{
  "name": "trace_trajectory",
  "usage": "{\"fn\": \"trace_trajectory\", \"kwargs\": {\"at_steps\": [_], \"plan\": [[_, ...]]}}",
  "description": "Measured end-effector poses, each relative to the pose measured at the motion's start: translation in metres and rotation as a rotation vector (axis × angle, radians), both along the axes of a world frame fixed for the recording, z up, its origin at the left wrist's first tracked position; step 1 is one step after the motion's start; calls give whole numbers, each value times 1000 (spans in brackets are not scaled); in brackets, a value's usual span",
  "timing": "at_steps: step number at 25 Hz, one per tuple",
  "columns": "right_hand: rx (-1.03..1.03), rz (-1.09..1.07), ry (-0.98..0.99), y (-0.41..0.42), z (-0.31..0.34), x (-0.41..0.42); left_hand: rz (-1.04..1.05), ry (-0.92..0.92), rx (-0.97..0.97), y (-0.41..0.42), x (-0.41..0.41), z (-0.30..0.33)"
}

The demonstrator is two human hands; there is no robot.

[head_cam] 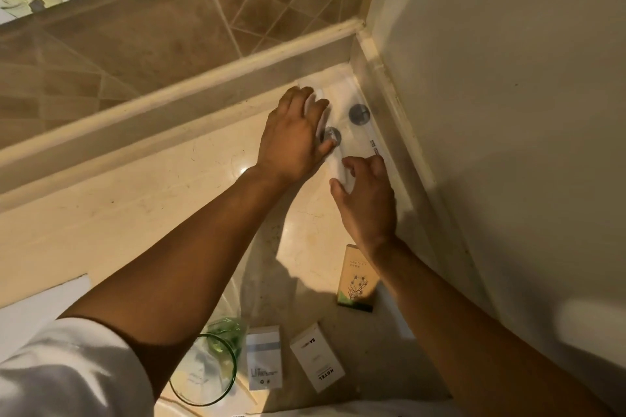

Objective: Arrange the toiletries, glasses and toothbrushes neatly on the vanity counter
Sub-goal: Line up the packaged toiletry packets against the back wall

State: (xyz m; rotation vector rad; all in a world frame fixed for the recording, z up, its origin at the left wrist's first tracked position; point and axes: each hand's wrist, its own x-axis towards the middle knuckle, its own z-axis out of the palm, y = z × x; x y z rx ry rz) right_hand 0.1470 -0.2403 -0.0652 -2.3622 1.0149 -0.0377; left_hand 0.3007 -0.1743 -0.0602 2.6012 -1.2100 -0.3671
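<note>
Two long white packets, each with a round grey mark, lie side by side in the far right corner of the vanity counter. My left hand is closed over the upper part of the nearer white packet, thumb beside its grey mark. My right hand pinches that packet's lower end between thumb and fingers. The second white packet lies along the right wall, untouched. A clear glass with a green rim stands near the front edge under my left forearm. The picture is blurred around the hands.
A tan box with a flower print lies under my right wrist. Two white boxes lie flat near the front edge. A raised ledge and brown tiles run along the back, a pale wall on the right.
</note>
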Motion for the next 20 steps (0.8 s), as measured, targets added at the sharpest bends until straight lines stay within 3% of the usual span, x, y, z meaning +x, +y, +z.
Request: {"fn": "trace_trajectory", "kwargs": {"at_steps": [2,5,20], "plan": [[43,10,15,2,-2,-1,-106,11,113,1,3,-3],[65,7,5,2,-3,-1,-102,48,182,3,3,-9],[19,-5,8,2,-7,2,-4,46,193,3,0,-20]]}}
